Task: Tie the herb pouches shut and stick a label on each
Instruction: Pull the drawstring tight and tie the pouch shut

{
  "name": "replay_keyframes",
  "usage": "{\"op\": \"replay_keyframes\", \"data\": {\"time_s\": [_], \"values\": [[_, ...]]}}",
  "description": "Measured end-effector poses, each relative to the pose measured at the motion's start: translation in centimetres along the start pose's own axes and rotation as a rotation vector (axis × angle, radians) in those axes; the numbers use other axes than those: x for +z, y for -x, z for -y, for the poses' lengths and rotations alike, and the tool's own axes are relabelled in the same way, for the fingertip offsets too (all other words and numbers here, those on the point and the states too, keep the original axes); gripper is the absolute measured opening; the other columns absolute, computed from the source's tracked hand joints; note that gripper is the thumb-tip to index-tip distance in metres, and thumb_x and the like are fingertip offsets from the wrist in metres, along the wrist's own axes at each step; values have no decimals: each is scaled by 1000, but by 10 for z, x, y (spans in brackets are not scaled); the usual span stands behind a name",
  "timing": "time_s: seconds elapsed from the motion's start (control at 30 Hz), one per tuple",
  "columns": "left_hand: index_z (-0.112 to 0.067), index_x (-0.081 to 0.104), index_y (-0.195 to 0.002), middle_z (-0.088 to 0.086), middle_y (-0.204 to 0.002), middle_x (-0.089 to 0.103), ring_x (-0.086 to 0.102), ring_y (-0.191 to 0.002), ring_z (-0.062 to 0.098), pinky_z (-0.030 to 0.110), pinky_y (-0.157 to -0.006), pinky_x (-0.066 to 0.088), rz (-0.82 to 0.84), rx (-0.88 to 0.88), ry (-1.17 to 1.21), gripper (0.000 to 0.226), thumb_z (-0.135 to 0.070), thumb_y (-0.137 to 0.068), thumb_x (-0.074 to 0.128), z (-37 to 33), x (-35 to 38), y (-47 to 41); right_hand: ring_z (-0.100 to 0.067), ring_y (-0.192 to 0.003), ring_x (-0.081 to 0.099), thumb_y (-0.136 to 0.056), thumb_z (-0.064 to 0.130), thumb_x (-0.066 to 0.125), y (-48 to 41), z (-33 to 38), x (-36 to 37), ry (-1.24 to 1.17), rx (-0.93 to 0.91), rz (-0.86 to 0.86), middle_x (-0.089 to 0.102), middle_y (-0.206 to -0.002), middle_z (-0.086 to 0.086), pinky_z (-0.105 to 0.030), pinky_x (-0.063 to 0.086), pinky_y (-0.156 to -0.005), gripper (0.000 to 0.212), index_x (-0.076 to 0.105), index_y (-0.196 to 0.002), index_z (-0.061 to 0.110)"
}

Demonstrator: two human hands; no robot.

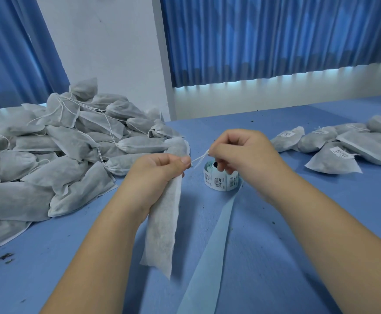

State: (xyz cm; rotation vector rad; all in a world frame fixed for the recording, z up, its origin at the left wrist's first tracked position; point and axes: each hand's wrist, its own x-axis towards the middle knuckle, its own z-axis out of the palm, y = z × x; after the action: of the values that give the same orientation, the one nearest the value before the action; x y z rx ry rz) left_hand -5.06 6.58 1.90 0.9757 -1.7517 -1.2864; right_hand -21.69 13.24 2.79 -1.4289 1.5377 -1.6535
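Nearest, the long white nonwoven herb pouch (164,223) hung limp, seemingly light, from the left hand (155,175) gripping its gathered neck; just beyond, the right hand (241,152) pinched the thin white drawstring (199,158), probably best held close to the neck.

Label roll (219,181) print unreadable; pouch pile (49,159) cut off at left
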Motion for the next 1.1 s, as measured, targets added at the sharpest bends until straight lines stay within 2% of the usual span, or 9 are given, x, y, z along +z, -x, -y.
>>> {"op": "replay_keyframes", "data": {"time_s": [0.13,0.33,0.43,0.5,0.63,0.73,0.83,1.0,1.1], "values": [[-30,73,-57,-19,-58,62,54,-50,-3,24,-58,40,11,14,-8,29,-31,-86,71,0,1,0,-15,-53,49,-79,4,65,-3,-1,-3,-177,59,-59,53,-56,0,-26,38,-52,13,63,-67,8],[-29,70,-54,-19,-55,61,53,-49,-6,26,-59,36,18,56,-29,35,-29,-89,68,1,2,0,-15,-50,40,-84,0,59,-1,1,1,-490,142,54,45,-58,-6,-22,33,-47,17,57,-68,5],[-30,68,-52,-19,-52,57,50,-46,-5,25,-57,34,24,80,-41,37,-29,-90,67,0,2,0,-14,-50,36,-83,-1,60,-2,1,3,-629,164,56,42,-62,-6,-22,28,-45,17,56,-68,5],[-30,68,-53,-18,-52,55,47,-46,-3,24,-56,34,27,94,-37,36,-29,-89,67,0,4,0,-12,-47,34,-76,2,63,-1,1,6,-738,189,70,41,-59,-3,-21,26,-44,13,57,-65,7],[-32,67,-51,-19,-49,49,42,-45,-3,15,-49,34,54,136,-62,39,-30,-90,66,-1,7,1,-9,-43,29,-67,11,61,3,3,14,-990,272,166,37,-55,2,-19,23,-43,11,59,-57,10],[-33,67,-51,-20,-48,49,43,-46,-4,8,-47,33,-17,185,-95,41,-25,-91,66,0,6,-2,-9,-43,22,-66,12,55,2,5,9,-1007,392,221,27,-55,4,-19,19,-43,12,52,-54,11],[-25,68,-59,-16,-54,50,41,-49,-2,9,-48,33,-94,216,-167,32,-23,-90,68,3,4,-4,-9,-42,17,-64,14,49,0,6,0,-918,538,253,18,-60,6,-19,14,-41,9,46,-56,12],[-18,66,-68,-4,-63,48,38,-53,2,9,-47,32,-71,229,-222,23,-24,-90,68,6,6,-4,-7,-38,18,-67,14,63,1,5,7,-956,468,132,18,-53,6,-18,16,-37,10,55,-62,11],[-19,65,-68,-13,-56,46,38,-48,0,8,-46,31,-87,222,-223,24,-24,-91,67,6,5,-6,-7,-38,19,-68,14,58,2,6,9,-997,496,203,18,-53,7,-17,16,-36,10,52,-61,12]]}}
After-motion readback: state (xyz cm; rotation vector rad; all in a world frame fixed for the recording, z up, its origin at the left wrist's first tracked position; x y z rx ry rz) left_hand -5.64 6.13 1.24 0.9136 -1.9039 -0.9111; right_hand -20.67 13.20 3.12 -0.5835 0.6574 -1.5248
